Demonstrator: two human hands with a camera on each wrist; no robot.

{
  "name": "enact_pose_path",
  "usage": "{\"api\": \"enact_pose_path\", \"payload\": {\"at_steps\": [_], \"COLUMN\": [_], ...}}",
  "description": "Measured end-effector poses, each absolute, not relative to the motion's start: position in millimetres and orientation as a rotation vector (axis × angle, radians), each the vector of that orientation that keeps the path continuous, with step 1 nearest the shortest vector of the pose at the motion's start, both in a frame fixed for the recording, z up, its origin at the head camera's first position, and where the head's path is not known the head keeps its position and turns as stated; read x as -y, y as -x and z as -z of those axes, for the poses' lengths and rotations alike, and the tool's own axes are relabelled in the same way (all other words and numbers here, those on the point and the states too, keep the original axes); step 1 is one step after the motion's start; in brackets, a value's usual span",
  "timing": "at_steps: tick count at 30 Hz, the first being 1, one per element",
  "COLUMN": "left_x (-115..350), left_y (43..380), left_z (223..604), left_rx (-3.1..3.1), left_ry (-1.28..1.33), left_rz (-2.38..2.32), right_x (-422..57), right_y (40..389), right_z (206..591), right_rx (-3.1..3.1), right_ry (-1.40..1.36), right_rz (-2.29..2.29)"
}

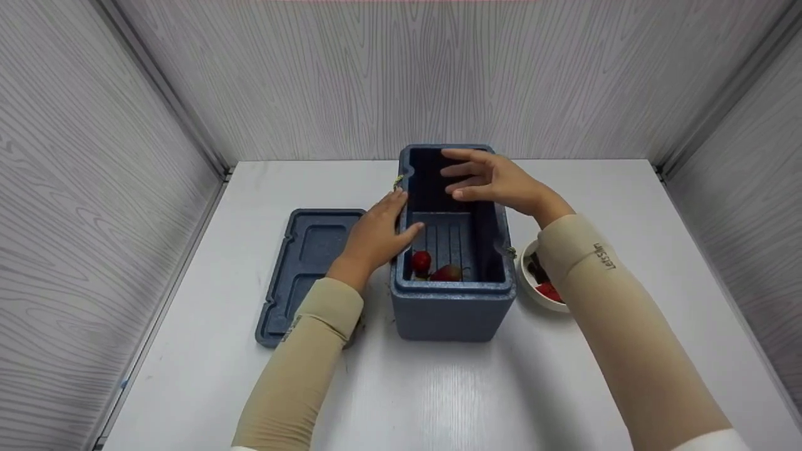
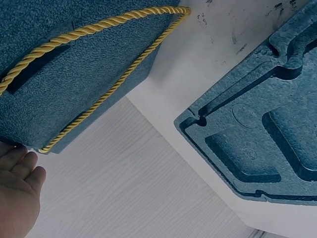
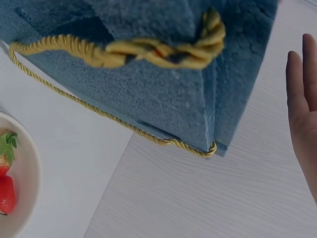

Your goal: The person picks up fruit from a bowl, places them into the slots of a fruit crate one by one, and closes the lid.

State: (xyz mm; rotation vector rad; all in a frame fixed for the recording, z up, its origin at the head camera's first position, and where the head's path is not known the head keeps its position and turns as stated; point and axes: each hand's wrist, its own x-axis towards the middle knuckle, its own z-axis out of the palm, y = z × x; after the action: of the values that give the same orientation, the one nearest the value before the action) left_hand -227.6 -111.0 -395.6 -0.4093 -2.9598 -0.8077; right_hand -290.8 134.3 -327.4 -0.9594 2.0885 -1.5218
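A deep blue foam cooler box [image 1: 454,316] stands lidless on the table. Its floor holds a small round red fruit [image 1: 421,260] and a larger reddish fruit [image 1: 447,273], partly hidden behind the near wall. My left hand [image 1: 378,232] rests on the box's left rim, thumb over the inside; the left wrist view shows its fingers [image 2: 25,168] at the box edge. Above the opening, toward the right side, hovers my right hand [image 1: 495,178] with fingers spread and nothing in them. In the right wrist view that hand [image 3: 304,109] appears beside the box, its fingers straight.
To the left lies the blue lid [image 1: 282,294], recessed side up, partly under my left forearm. A white bowl [image 1: 532,294] with strawberries [image 3: 6,194] and dark items sits right of the box, partly covered by my right sleeve. Yellow ropes [image 2: 114,21] hang along the box sides.
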Motion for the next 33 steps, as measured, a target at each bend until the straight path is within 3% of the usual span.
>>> {"api": "enact_pose_path", "payload": {"at_steps": [33], "left_x": [110], "left_y": [226], "left_z": [396], "left_rx": [2.923], "left_ry": [0.451], "left_rz": [0.834], "right_x": [-207], "right_y": [299], "right_z": [317], "right_rx": [-2.317], "right_ry": [0.878], "right_rz": [1.764]}}
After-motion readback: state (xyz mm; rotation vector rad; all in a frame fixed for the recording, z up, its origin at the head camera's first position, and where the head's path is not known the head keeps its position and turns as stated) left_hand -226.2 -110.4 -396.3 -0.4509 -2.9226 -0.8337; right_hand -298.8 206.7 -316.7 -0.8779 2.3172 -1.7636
